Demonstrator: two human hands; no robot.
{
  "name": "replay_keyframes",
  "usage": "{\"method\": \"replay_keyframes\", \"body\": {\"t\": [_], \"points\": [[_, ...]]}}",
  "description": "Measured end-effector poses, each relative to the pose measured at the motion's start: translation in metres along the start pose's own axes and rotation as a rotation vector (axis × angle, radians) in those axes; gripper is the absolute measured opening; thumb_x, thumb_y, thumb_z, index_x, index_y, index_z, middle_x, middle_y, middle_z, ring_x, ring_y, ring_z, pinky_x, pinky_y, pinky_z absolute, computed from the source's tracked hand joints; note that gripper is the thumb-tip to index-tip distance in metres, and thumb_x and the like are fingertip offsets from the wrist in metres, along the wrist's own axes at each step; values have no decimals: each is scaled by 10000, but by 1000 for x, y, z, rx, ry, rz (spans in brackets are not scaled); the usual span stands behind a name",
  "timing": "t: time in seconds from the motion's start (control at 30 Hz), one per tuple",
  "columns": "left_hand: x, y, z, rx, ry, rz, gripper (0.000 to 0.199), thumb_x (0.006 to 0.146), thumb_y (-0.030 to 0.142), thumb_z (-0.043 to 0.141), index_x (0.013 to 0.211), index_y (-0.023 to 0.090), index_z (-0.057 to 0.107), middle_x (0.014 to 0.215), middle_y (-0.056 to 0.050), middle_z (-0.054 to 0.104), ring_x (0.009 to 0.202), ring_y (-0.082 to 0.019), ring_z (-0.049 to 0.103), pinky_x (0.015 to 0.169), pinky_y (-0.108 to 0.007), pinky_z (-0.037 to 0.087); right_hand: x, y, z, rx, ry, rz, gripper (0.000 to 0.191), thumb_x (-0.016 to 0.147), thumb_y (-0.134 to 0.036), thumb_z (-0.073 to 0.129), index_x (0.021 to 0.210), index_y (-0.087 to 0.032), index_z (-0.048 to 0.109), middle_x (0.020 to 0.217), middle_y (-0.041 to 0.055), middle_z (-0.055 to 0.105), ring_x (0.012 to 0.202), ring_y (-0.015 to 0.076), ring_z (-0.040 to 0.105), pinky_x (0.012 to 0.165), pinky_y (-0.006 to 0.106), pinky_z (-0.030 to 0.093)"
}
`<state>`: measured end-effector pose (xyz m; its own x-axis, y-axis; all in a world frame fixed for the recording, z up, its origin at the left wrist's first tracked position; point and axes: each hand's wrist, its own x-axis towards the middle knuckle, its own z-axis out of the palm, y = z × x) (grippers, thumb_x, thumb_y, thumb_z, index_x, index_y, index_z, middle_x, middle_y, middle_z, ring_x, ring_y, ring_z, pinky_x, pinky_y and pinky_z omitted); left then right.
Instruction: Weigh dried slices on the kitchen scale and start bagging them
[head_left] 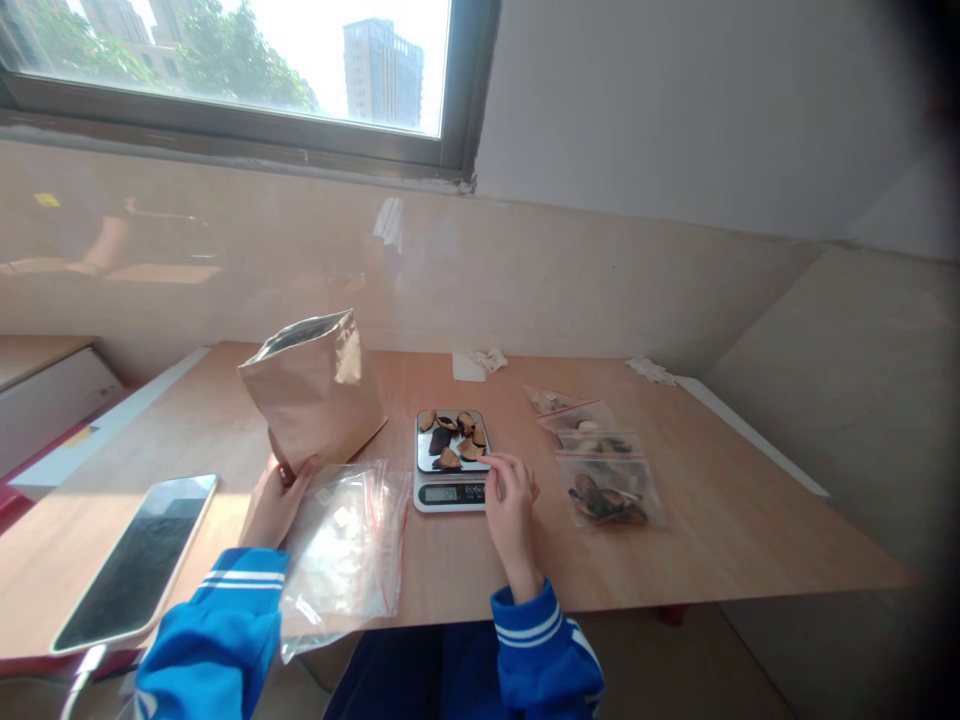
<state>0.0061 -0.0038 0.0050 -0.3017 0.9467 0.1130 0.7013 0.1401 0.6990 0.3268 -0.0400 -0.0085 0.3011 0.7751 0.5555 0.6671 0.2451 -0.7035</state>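
My left hand (277,500) is closed on the lower edge of a brown, foil-lined pouch (319,395), which stands tilted with its mouth open at the top. In front of me sits a small digital kitchen scale (452,497) with a steel plate. Several dried brown and black slices (470,450), perhaps dried mushroom, lie on it. My right hand (511,500) is at the scale's right edge, index finger stretched toward the nearest slice and the other fingers bent; I see nothing held in it. The display digits are too faint to read.
Clear zip bags (341,545) lie in a pile by my left wrist, partly over the table edge. Several filled zip bags (611,490) overlap right of the scale. A phone (139,565) with a cable (86,665) is far left. Crumpled tissue (487,360) lies near the wall.
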Motion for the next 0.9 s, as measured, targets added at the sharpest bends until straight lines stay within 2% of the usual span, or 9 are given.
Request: {"method": "replay_keyframes", "body": {"t": [0.13, 0.23, 0.43, 0.9], "points": [[-1, 3, -1, 15, 8, -5, 639, 801, 625, 430, 1233, 158, 489, 950, -111, 687, 856, -274, 659, 743, -350, 494, -21, 25, -14, 97, -25, 95, 268, 898, -220, 396, 930, -207, 662, 951, 75, 615, 942, 221, 545, 844, 366, 406], [-2, 5, -2, 10, 9, -4, 618, 798, 604, 450, 1215, 151, 507, 930, -107, 693, 833, -273, 658, 733, -351, 495, -25, 32, -17, 140, -41, 158, 267, 894, -236, 399, 886, -210, 664, 920, 70, 620, 907, 221, 555, 806, 360, 428], [-3, 6, -3, 1, 19, 8, 591, 798, 605, 454, 1169, 153, 535, 926, -101, 702, 806, -269, 665, 695, -331, 501, -23, 27, -17, 197, -38, 185, 263, 876, -244, 416, 845, -203, 674, 898, 74, 641, 871, 219, 573, 738, 339, 453], [-1, 2, 1, -61, -2, 30, 608, 754, 590, 517, 1164, 141, 530, 919, -109, 695, 787, -264, 672, 660, -329, 520, -24, 27, -18, 199, -68, 189, 271, 874, -255, 412, 838, -199, 675, 881, 72, 664, 856, 219, 587, 724, 336, 464]]}}
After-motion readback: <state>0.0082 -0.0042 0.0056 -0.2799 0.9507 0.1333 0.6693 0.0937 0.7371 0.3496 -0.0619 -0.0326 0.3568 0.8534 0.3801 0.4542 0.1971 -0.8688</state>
